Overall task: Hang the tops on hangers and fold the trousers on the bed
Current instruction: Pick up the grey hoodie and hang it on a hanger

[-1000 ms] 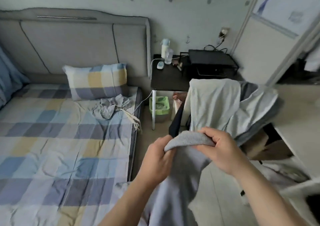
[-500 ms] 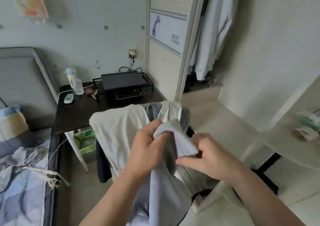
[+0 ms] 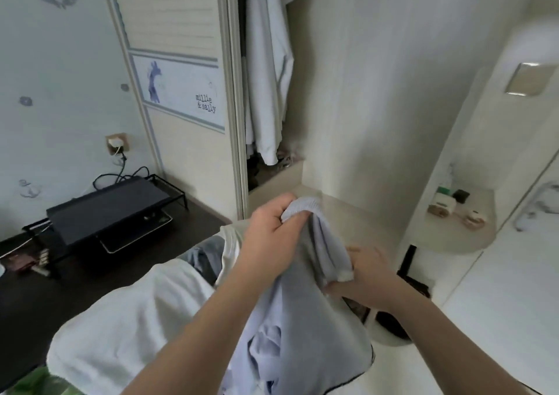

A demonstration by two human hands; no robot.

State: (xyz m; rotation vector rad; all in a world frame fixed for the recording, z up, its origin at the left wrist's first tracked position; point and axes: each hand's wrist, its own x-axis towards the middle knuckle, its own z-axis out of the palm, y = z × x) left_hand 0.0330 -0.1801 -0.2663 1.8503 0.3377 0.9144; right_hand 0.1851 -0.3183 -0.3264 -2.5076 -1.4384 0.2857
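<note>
Both grips are clamped on the ribbed edge of the grey garment (image 3: pixel 308 304) — left hand (image 3: pixel 272 234) high, right hand (image 3: pixel 366 276) pinching lower — so it hangs in the air before the open wardrobe (image 3: pixel 233 92), probably to spread its opening for hanging.

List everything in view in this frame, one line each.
grey-blue garment: one, pale grey-blue, held up at centre
white garment: one, white, draped lower left
grey garment: one, grey, behind the white one
black stand: one, black, on the dark table
dark table: one, dark brown, left
wall socket: one, beige, left wall, plug in it
wardrobe door: one, cream with blue picture, top centre
hanging clothes: count unclear, white, inside the wardrobe
shelf: one, cream, right, small items on it
left hand: one, grips the garment's ribbed top edge
right hand: one, holds the garment lower right
</note>
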